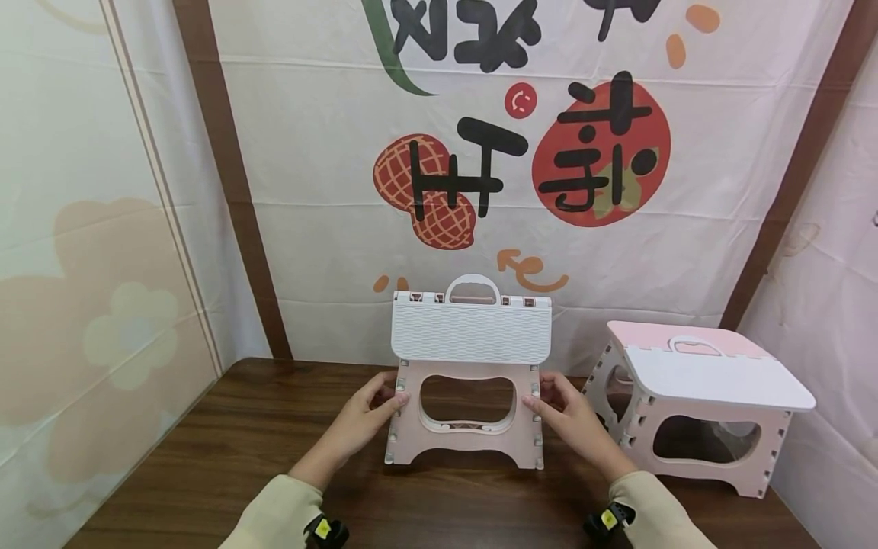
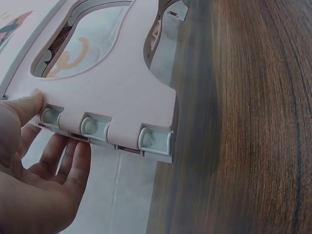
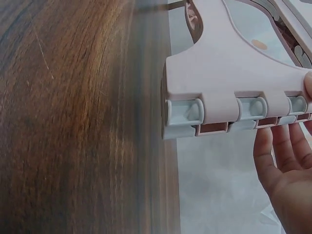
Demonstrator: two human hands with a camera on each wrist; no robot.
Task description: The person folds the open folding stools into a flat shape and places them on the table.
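A pink and white folding step stool (image 1: pixel 473 329) stands upright in the middle of the table in the head view, its legs folded flat together. Its white textured top half hangs down in front, with a white carry handle (image 1: pixel 473 279) above. My left hand (image 1: pixel 370 408) grips the stool's left side edge, thumb on the pink panel (image 2: pixel 112 92) and fingers behind the hinges. On the opposite edge, my right hand (image 1: pixel 565 408) holds it the same way; its fingers (image 3: pixel 265 153) show under the hinged side. Whether the stool's feet touch the table cannot be told.
To the right stands a second pink and white folding stool (image 1: pixel 720 381), unfolded, close to my right forearm. The dark wooden table (image 1: pixel 206 457) reaches back to a printed cloth wall (image 1: pixel 322 229). Further cloth panels enclose the left and right sides.
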